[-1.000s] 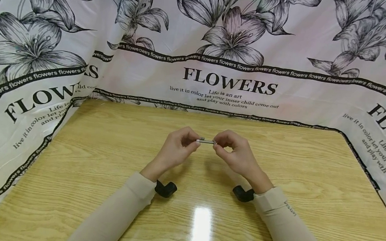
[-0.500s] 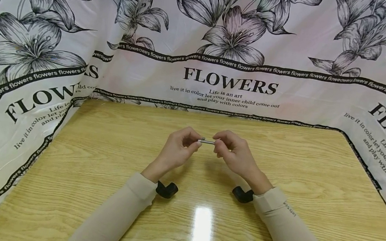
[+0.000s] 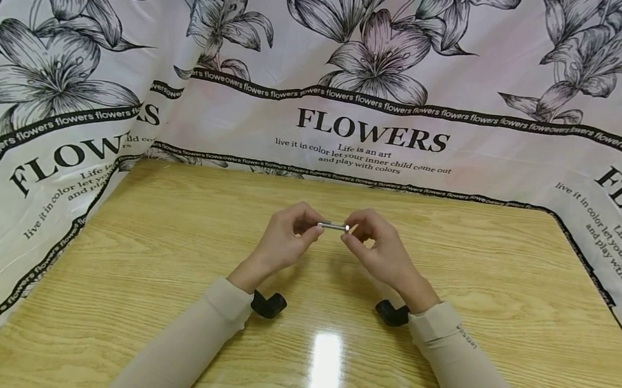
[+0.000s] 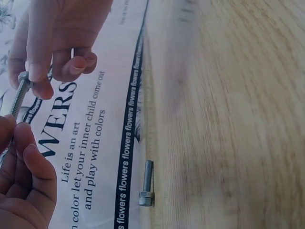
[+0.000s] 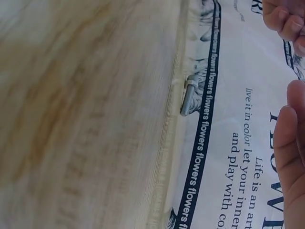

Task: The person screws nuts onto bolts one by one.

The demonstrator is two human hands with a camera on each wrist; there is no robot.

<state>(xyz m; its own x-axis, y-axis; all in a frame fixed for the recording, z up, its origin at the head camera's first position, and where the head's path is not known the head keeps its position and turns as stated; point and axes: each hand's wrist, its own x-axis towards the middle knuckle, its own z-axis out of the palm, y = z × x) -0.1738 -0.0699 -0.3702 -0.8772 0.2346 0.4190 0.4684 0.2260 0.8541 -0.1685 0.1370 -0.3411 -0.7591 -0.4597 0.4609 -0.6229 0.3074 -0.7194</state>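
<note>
In the head view, a silver bolt (image 3: 333, 226) is held level above the table between both hands. The left hand (image 3: 283, 232) pinches its left end between thumb and fingers. At the right end, the right hand (image 3: 380, 243) has its thumb and fingertips at a nut (image 3: 347, 229). Threads show between the two hands in the left wrist view, where the nut (image 4: 25, 77) sits against the right fingertips. Behind them, a second bolt (image 4: 147, 183) with a nut by its head lies on the table. The right wrist view does not show the held bolt.
The wood-grain table (image 3: 169, 223) is backed by a white flower-printed cloth (image 3: 249, 126), which also hangs at both sides. Black curved pieces (image 3: 269, 305) stick out at the wrists. A bright light reflection (image 3: 326, 375) lies on the tabletop.
The right fingers curled over the bolt's right end half a second ago and have since straightened somewhat, so the nut shows now. The left hand has hardly moved.
</note>
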